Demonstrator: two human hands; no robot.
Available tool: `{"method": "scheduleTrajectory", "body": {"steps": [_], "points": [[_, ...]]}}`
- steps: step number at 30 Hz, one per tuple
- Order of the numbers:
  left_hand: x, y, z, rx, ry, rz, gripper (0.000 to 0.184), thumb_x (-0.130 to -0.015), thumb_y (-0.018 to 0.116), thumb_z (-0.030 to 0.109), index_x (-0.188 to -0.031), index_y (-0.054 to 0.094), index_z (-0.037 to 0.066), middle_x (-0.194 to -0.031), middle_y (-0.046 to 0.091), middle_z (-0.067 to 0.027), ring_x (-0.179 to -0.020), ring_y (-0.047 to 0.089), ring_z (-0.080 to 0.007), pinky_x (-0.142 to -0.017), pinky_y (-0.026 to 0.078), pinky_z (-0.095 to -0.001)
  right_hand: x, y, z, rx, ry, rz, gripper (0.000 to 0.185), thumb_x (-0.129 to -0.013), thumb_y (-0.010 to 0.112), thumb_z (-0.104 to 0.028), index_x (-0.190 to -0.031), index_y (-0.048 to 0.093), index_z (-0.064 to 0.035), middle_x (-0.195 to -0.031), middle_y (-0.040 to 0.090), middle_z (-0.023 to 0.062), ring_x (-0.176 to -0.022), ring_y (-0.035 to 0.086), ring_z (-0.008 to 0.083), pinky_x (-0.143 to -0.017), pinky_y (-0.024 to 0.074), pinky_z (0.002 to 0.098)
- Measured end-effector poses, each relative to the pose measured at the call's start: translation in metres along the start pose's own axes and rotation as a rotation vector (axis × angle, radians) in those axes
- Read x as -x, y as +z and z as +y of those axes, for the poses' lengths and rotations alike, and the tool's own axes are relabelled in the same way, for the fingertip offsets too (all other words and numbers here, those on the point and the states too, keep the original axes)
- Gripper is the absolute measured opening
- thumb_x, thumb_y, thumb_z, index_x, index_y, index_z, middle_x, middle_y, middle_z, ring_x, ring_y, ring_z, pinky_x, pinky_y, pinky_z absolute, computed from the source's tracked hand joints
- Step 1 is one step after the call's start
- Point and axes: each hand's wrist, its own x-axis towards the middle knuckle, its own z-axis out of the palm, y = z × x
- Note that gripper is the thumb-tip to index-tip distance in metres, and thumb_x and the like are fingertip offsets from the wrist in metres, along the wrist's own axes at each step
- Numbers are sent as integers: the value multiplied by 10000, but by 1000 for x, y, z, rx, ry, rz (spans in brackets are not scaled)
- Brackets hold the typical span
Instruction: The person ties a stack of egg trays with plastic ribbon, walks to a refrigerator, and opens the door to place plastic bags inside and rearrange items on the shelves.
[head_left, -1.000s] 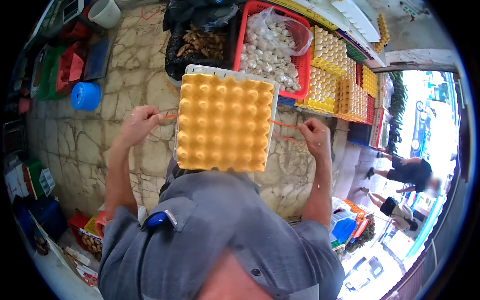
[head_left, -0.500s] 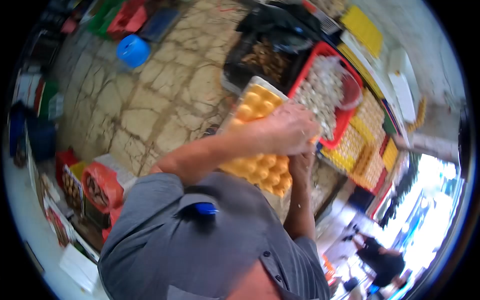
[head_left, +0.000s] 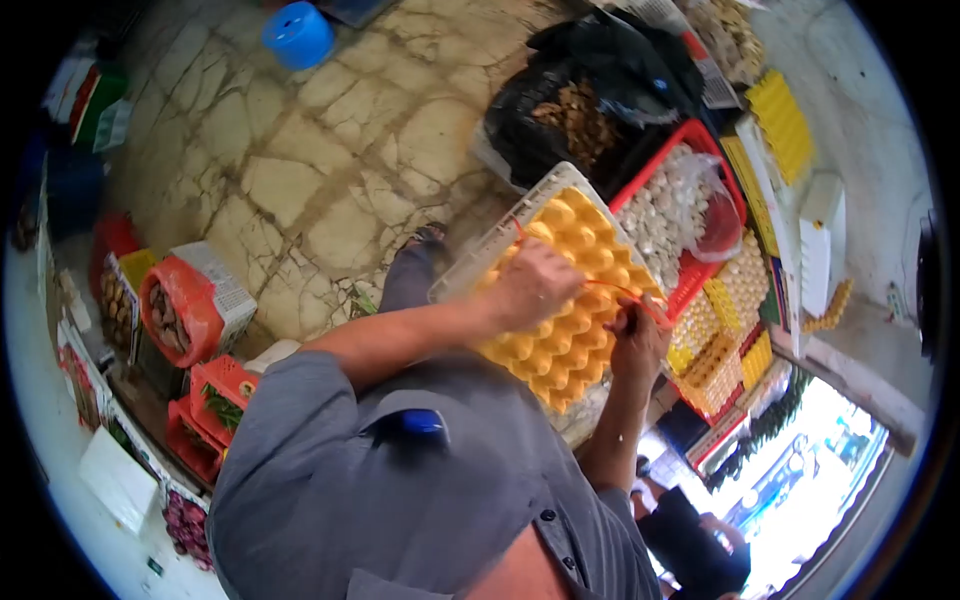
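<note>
A yellow, bumpy egg tray (head_left: pixel 560 345) lies in front of my torso, over a pale plastic crate whose rim (head_left: pixel 505 228) shows along its far left side. An orange-red string (head_left: pixel 612 287) runs between my hands above the tray. My left hand (head_left: pixel 540 284) is closed over the middle of the tray, with the string coming from its fingers. At the tray's right edge, my right hand (head_left: pixel 640 338) pinches the other part of the string. Another short bit of string shows near the far rim. My fingertips are partly hidden.
Beyond the tray are a black bag (head_left: pixel 510 130) of brown pieces and a red basket (head_left: pixel 738 190) of white bulbs. Trays of eggs (head_left: pixel 742 270) stand at right. A blue bucket (head_left: pixel 298 36) is on the stone floor. A person (head_left: pixel 695 545) is at lower right.
My hands were close together at the tray's right side. The left has moved left across the tray, and the string now stretches between them. The view has shifted.
</note>
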Motion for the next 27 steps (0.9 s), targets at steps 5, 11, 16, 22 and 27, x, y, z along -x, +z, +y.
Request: {"method": "scheduleTrajectory", "body": {"steps": [5, 11, 16, 22, 27], "points": [[3, -21, -38, 39, 72, -109, 45, -881, 628, 69, -845, 652, 56, -714, 612, -55, -690, 618, -229, -701, 480, -367, 4, -1, -5, -51, 26, -75, 229, -993, 597, -195, -990, 670, 22, -687, 584, 16, -573, 545, 77, -537, 507, 229], [5, -76, -93, 882, -869, 539, 222, -1023, 539, 186, -928, 652, 19, -816, 680, -70, -727, 658, -162, -755, 536, -299, 39, -30, 3, 123, 162, -65, 197, -968, 598, -142, -1080, 651, 11, -789, 616, 6, -691, 583, 72, -640, 492, 231], [-8, -72, -48, 775, -728, 194, 227, -1026, 540, 197, -957, 651, 11, -778, 644, -40, -738, 624, -117, -715, 516, -278, 66, -38, 7, 472, -92, -103, 197, -942, 599, -119, -1089, 632, 8, -792, 636, 32, -719, 604, 98, -655, 498, 264], [-26, 26, 10, 433, -352, -456, 148, -949, 591, 147, -947, 672, 23, -760, 660, -94, -690, 650, -242, -619, 490, -341, 53, -15, -14, 654, -259, -151, 166, -888, 567, -101, -1031, 573, -15, -859, 666, 202, -783, 662, 360, -691, 514, 419], [-8, 50, 2, 308, -61, -578, 114, -867, 624, 136, -948, 626, 56, -870, 660, -143, -821, 641, -374, -691, 506, -435, 33, -4, 6, 787, -425, -247, 206, -820, 569, -89, -1006, 494, -47, -788, 634, 209, -745, 634, 414, -636, 483, 496]]}}
